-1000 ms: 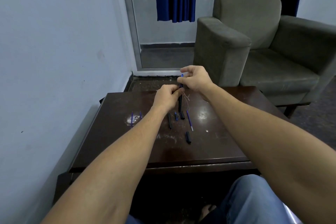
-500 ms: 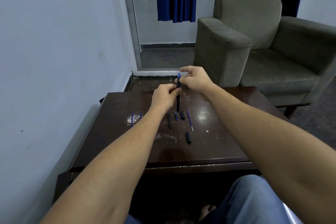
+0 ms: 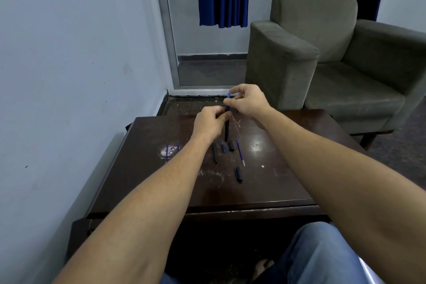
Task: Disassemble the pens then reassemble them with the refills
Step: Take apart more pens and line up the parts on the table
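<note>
On the dark table (image 3: 272, 193), a black pen cap (image 3: 238, 174) lies nearest; beyond it lie a blue refill (image 3: 240, 155), a black barrel (image 3: 215, 152) and two more refills (image 3: 167, 151) toward the left edge. Above the far edge, the left hand (image 3: 211, 122) grips an upright black pen (image 3: 227, 130) while the right hand (image 3: 250, 99) pinches its blue top (image 3: 228, 95).

Your left hand (image 3: 211, 122) grips a slim black pen barrel (image 3: 226, 130) held upright over the dark wooden table (image 3: 272, 182), while your right hand (image 3: 250, 101) pinches its blue top end (image 3: 228, 95). Below lie black pen pieces (image 3: 238, 174) and thin blue refills (image 3: 240, 156), near each other.
</note>
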